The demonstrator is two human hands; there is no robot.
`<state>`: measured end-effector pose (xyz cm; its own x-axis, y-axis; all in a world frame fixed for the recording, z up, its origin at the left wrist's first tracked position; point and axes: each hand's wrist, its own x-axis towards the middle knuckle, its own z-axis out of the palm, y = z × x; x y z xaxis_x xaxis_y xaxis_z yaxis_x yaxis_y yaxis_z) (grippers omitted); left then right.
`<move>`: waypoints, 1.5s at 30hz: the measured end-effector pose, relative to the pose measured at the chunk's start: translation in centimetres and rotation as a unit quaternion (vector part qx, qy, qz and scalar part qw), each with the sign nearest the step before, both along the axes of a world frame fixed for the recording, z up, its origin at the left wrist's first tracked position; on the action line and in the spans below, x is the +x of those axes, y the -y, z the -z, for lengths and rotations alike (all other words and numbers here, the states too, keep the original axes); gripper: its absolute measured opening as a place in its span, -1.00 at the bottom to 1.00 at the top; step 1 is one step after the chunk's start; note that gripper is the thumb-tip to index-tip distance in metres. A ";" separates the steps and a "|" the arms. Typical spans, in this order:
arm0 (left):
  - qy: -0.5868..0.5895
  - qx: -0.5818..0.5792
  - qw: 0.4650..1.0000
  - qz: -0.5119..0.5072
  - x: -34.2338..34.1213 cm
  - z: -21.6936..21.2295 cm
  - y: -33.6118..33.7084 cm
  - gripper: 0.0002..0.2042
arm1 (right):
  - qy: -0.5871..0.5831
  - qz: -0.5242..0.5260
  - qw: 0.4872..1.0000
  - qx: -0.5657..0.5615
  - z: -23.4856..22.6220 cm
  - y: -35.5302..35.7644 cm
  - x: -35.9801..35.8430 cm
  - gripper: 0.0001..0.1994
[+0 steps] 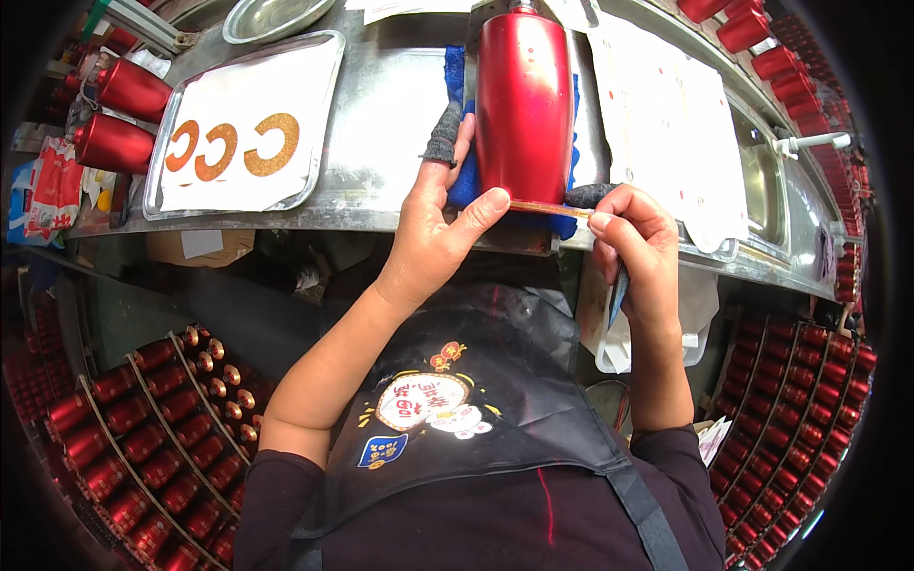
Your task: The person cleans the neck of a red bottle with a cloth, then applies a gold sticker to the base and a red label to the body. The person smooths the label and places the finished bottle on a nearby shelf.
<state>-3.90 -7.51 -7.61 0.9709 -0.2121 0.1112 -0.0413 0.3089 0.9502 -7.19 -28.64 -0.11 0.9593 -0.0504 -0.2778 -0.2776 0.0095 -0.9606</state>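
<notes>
A glossy red bottle [522, 105] lies on a blue cloth [464, 186] on the metal bench, its neck pointing away from me. A thin gold-coloured strip [547, 207] runs across its near end. My left hand [440, 214] is closed against the bottle's left side, the thumb pressing at the strip's left end. My right hand [640, 238] pinches the strip's right end between thumb and forefinger. A slim dark-blue tool [619, 293], its kind unclear, hangs from the right palm. Dark grey fabric covers a finger on each hand.
To the left, a metal tray [328, 71] holds a white sheet with three gold C-shaped pieces [271, 145]. Red bottles [114, 143] stand beyond it. White paper [666, 124] covers the bench at right, before a sink [762, 186]. Racks of red bottles [143, 447] flank me below.
</notes>
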 end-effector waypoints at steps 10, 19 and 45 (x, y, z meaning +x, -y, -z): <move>0.024 0.025 0.999 0.004 0.1 0.2 -0.2 -0.21 | 0.004 0.011 1.000 0.006 0.4 0.0 0.0 -0.92; -0.017 -0.043 0.999 0.015 0.1 0.3 -0.5 -0.29 | 0.006 0.010 1.000 0.008 0.2 -0.2 0.0 -0.91; 0.312 0.449 0.831 -0.106 -2.9 0.9 -2.3 -0.61 | 0.025 0.004 1.000 -0.013 1.6 0.5 0.2 -0.90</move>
